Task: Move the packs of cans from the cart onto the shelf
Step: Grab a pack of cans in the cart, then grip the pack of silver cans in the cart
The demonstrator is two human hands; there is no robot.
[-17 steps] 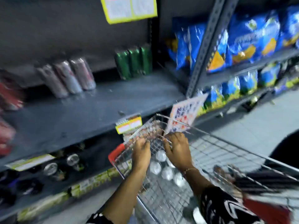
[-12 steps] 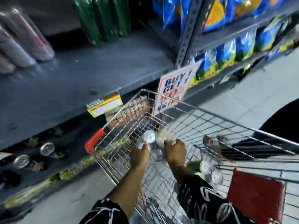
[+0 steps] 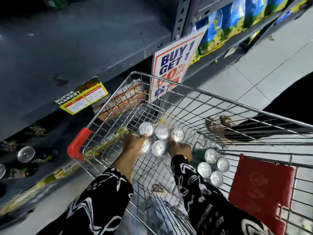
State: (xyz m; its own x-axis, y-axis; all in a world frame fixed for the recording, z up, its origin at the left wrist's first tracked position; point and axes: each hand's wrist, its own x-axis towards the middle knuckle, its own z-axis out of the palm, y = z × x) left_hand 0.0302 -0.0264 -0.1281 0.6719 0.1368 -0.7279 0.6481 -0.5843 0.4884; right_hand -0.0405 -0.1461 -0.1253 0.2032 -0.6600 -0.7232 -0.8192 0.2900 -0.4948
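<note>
A pack of cans (image 3: 160, 138) with silver tops stands upright inside the wire cart (image 3: 191, 99). My left hand (image 3: 134, 143) grips its left side and my right hand (image 3: 180, 148) grips its right side, fingers curled over the cans. A second pack of cans (image 3: 214, 165) with dark green sides stands to the right in the cart, untouched. The grey shelf (image 3: 71, 48) lies to the upper left, above the cart's rim.
A "Buy 1 Get 1" sign (image 3: 174, 65) hangs from the shelf edge over the cart's far corner. A yellow price label (image 3: 83, 97) sticks out at the left. A red child-seat flap (image 3: 260, 197) is at the right. Cans lie on the lower shelf (image 3: 25, 154). Blue snack bags (image 3: 225, 22) fill the right shelves.
The view has tilted down from the shelf into the cart. Both hands have gone from the cart's rim down onto the pack of cans and closed on its sides.
</note>
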